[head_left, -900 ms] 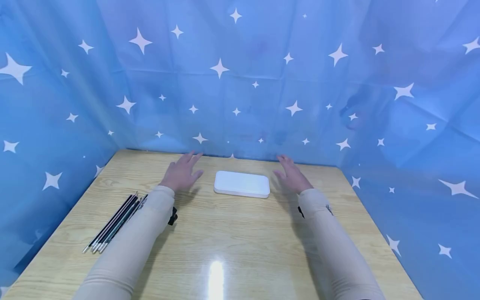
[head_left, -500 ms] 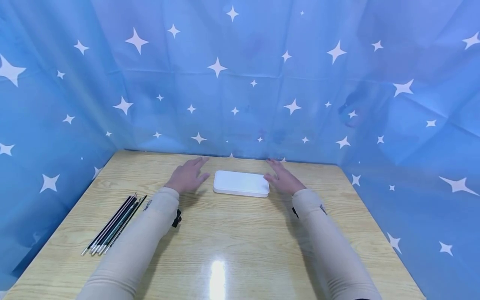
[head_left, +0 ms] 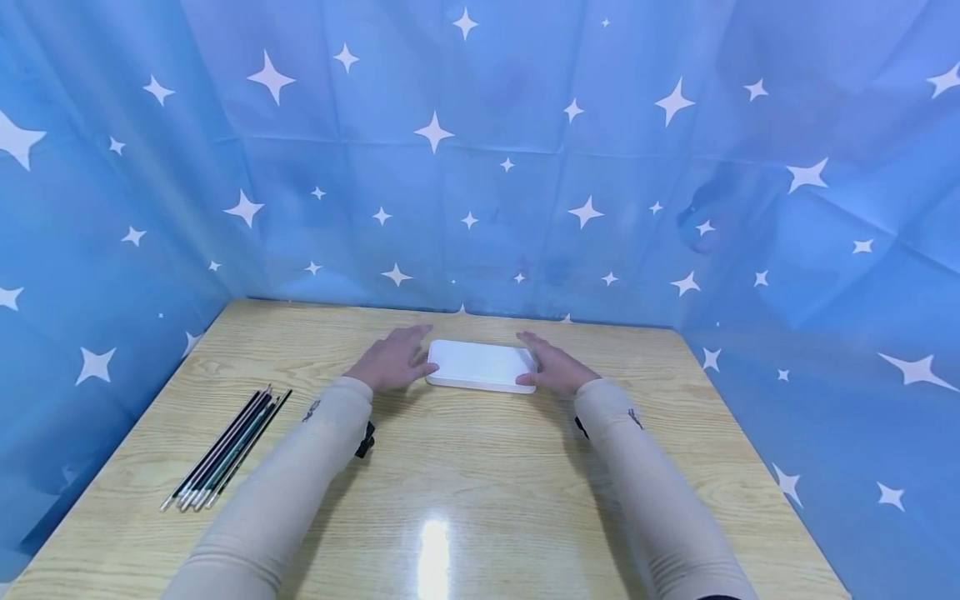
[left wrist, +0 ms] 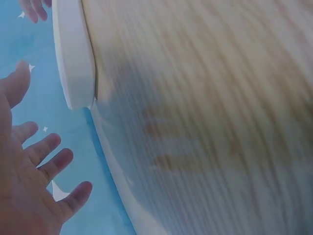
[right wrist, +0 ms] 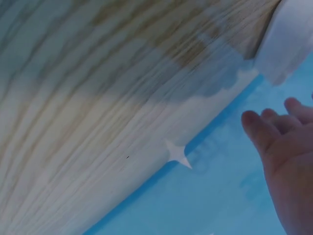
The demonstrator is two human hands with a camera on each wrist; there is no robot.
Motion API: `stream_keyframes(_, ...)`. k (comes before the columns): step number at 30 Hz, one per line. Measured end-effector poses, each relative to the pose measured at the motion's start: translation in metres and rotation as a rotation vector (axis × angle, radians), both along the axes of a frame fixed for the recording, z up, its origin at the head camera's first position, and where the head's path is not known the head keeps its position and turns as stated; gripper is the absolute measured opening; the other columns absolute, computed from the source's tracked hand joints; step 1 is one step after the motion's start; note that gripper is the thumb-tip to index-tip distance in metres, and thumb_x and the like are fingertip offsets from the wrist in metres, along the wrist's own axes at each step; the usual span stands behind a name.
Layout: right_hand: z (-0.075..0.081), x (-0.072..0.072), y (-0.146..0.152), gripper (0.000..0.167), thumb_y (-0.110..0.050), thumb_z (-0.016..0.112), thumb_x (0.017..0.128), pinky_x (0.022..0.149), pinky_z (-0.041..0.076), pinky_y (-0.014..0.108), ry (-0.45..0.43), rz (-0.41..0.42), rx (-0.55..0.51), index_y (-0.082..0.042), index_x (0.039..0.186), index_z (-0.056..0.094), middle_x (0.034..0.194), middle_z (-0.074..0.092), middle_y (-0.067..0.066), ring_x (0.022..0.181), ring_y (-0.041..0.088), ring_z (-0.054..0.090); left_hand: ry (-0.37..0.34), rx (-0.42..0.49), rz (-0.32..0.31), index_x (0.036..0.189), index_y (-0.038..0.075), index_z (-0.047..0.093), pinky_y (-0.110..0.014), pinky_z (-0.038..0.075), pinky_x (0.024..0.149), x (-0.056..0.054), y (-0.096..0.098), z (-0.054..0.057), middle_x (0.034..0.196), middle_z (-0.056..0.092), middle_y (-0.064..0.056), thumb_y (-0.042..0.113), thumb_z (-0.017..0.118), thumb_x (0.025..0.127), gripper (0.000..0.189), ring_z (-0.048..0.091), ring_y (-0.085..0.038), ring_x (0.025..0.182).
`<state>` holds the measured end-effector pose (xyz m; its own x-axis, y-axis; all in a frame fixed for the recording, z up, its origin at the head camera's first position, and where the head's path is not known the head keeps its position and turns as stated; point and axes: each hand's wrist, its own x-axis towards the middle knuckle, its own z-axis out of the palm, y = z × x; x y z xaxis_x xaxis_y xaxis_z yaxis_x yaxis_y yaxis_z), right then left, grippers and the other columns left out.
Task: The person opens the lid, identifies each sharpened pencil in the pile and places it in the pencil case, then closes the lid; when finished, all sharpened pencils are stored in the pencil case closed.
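Note:
A white rectangular box with rounded corners lies on the table's far half, between the two hands. My left hand is at its left end, thumb overlapping the near corner in the head view. In the left wrist view the fingers of that hand are spread and relaxed, with a gap between them and the box. At the right end is my right hand, its thumb over the near right corner. The right wrist view shows its fingers extended just short of the box.
Several dark pencils lie in a loose bundle on the left of the wooden table. A blue curtain with white stars hangs behind the table and along both sides.
Both hands have moved inward, the left one to the right and the right one to the left, closing in on the ends of the white box. The box stays where it was.

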<state>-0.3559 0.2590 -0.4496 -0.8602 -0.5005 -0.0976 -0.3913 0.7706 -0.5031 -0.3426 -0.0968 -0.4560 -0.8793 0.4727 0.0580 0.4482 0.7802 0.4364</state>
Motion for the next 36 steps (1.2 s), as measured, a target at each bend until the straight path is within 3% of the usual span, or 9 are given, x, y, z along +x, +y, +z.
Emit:
stream_keyframes(4, -0.004, -0.002, -0.003, 0.102, -0.041, 0.078, 0.087, 0.121, 0.018, 0.053, -0.041, 0.008, 0.016, -0.007, 0.162, 0.019, 0.167, 0.015, 0.018, 0.153, 0.038, 0.016, -0.048, -0.010, -0.046, 0.163, 0.010, 0.020, -0.061, 0.022, 0.117, 0.000, 0.003, -0.003, 0.166, 0.024, -0.014, 0.056, 0.059, 0.098, 0.089, 0.023, -0.037, 0.151)
stream_keyframes(11, -0.005, 0.001, -0.009, 0.095, -0.038, 0.078, 0.090, 0.121, 0.020, 0.051, -0.045, -0.010, 0.116, -0.007, 0.161, 0.024, 0.167, 0.018, 0.017, 0.152, 0.038, 0.020, -0.092, -0.018, -0.120, 0.161, 0.000, 0.019, -0.052, 0.021, 0.121, 0.000, 0.006, -0.012, 0.164, 0.024, -0.020, 0.050, 0.064, 0.098, 0.092, 0.021, -0.040, 0.151)
stream_keyframes(22, -0.006, 0.001, -0.017, 0.097, -0.041, 0.078, 0.090, 0.121, 0.023, 0.047, 0.034, 0.025, 0.228, 0.003, 0.158, 0.026, 0.165, 0.022, 0.022, 0.149, 0.038, 0.026, -0.122, 0.004, -0.073, 0.160, 0.002, 0.025, -0.048, 0.020, 0.122, -0.005, 0.013, -0.016, 0.164, 0.025, -0.019, 0.040, 0.072, 0.095, 0.088, 0.022, -0.035, 0.152)
stream_keyframes(28, -0.005, 0.000, -0.017, 0.092, -0.039, 0.075, 0.093, 0.121, 0.023, 0.046, 0.081, 0.071, 0.271, 0.008, 0.156, 0.027, 0.162, 0.026, 0.025, 0.149, 0.038, 0.028, -0.163, 0.085, -0.045, 0.148, 0.001, 0.040, -0.046, 0.037, 0.113, -0.009, 0.023, -0.018, 0.141, 0.052, -0.017, 0.038, 0.079, 0.089, 0.080, 0.049, -0.033, 0.133)
stream_keyframes(31, -0.003, 0.000, -0.018, 0.092, -0.039, 0.074, 0.094, 0.121, 0.024, 0.046, 0.071, 0.071, 0.275, 0.007, 0.156, 0.026, 0.163, 0.025, 0.023, 0.149, 0.038, 0.029, -0.169, 0.082, -0.017, 0.140, 0.003, 0.043, -0.044, 0.043, 0.107, -0.013, 0.028, -0.021, 0.132, 0.056, -0.014, 0.041, 0.080, 0.088, 0.075, 0.055, -0.030, 0.124)
stream_keyframes(36, 0.000, 0.000, -0.021, 0.092, -0.040, 0.075, 0.093, 0.120, 0.027, 0.046, 0.043, 0.032, 0.262, 0.005, 0.157, 0.026, 0.163, 0.028, 0.021, 0.147, 0.037, 0.032, -0.180, 0.097, 0.027, 0.145, 0.000, 0.038, -0.045, 0.041, 0.110, -0.017, 0.033, -0.025, 0.142, 0.051, -0.020, 0.039, 0.081, 0.088, 0.081, 0.051, -0.033, 0.131)
